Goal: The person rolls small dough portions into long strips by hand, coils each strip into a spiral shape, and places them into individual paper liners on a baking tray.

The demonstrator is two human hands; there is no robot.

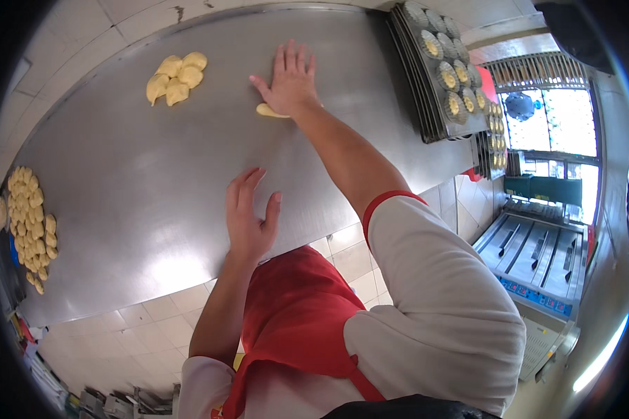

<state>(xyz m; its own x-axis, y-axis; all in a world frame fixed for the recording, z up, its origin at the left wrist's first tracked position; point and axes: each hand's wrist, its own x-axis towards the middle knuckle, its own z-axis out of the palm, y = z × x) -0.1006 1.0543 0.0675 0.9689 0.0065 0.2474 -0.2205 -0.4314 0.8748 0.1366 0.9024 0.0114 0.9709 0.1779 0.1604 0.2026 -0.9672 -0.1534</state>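
Observation:
My right hand (291, 78) lies flat on the steel table (140, 153), fingers spread. Under the heel of its palm and wrist is a piece of pale yellow dough (269, 111), of which only a rounded end shows. Nearer the front edge, my left hand (250, 216) hovers with its fingers loosely bent and the thumb apart, holding nothing. A small cluster of dough lumps (177, 78) sits farther back, left of my right hand. Many more small dough pieces (31, 216) are heaped at the table's far left end.
At the right end stands a stack of trays (418, 91), the top one bearing fluted metal moulds (448, 77), several with dough inside. Below it are more filled moulds (496, 133). A metal machine with a blue control strip (534, 293) stands on the floor at right.

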